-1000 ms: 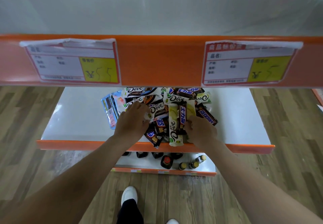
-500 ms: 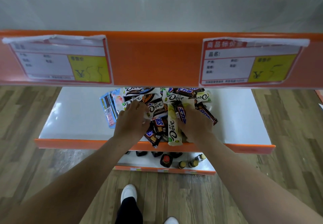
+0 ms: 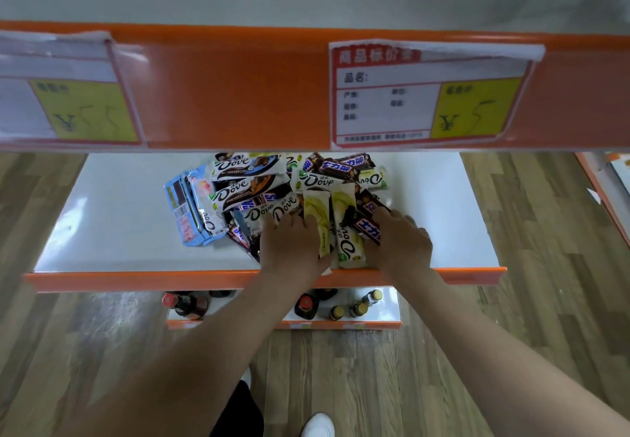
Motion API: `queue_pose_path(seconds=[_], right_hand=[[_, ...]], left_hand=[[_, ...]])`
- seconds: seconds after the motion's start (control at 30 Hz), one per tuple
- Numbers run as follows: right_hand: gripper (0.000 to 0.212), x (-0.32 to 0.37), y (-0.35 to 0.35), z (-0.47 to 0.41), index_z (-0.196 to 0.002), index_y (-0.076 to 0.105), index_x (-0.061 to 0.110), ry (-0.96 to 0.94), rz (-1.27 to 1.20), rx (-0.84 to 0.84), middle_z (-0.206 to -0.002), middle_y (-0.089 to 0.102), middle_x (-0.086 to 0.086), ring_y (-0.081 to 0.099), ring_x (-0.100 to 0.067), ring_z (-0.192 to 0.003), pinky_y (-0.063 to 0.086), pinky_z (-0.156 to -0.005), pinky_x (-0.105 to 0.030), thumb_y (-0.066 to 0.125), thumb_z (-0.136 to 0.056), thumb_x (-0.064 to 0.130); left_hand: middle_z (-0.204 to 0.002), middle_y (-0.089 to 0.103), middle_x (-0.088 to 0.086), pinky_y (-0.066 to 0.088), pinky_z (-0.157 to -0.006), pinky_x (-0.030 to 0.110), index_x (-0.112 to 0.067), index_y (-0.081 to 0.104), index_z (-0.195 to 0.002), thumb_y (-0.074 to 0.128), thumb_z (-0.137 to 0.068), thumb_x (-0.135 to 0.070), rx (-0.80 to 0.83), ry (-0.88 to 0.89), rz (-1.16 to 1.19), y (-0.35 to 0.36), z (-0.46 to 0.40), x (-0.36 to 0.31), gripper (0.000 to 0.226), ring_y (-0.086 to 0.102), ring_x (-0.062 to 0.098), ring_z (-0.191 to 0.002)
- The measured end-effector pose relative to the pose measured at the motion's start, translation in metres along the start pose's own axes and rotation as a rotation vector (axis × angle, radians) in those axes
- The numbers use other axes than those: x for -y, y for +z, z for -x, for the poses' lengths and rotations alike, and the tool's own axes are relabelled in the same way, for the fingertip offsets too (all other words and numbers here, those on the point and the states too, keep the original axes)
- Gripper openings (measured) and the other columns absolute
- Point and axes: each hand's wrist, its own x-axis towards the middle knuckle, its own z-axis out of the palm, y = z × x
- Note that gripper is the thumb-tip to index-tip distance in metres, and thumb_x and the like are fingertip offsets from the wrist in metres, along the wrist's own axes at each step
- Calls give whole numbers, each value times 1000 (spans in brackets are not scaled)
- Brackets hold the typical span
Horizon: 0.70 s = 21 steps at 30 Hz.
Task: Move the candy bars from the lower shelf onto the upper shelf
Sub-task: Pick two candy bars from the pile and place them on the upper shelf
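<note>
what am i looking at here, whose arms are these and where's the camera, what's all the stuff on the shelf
There is no machine here: these are a person's two bare arms, filmed by one wide-angle camera worn on their head, looking down. The left hand and right hand press on a pile of candy bars, mostly Dove and Snickers wrappers, on the white lower shelf. The hands seem to be gathering bars; whether either has closed on one is unclear. The orange strip above is the upper shelf edge, carrying price tags. Below stand bottles, and a white shoe shows on the wooden floor.

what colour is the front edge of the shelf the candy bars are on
Orange; the shelf edge runs below the candy bars, clearest in the head view.
</note>
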Motion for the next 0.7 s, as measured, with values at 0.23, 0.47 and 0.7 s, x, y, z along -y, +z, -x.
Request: queue_pose_path(seconds=[0.23, 0.47, 0.7], right_hand=[[45, -15, 7, 8, -123, 50, 22, -37, 18, -3, -114, 59, 3, 56, -19, -102, 42, -80, -29, 60, -85, 43], [45, -20, 10, 8, -122, 50, 23, -52, 3, 14, -114, 58, 5, 56, -17, -102, 42, -82, -29, 61, -83, 44], [44, -25, 14, 6, -122, 55, 24, -74, -33, -33, -114, 61, 5, 58, -18, -101, 43, -78, -28, 62, -83, 44]], left_hand=[[-124, 50, 12, 28, -103, 44, 0, 31, -128, 44, -82, -68, 45, -170, -1, -2, -12, -19, 83, 47, 28, -116], [-132, 39, 14, 29, -101, 42, -3, 29, -132, 51, -85, -46, 78, -184, 52, 5, -6, -26, 68, 36, 31, -124], [-121, 53, 10, 28, -100, 42, -4, 41, -124, 46, -88, -55, 30, -181, 1, 7, -13, -24, 62, 47, 28, -115]])
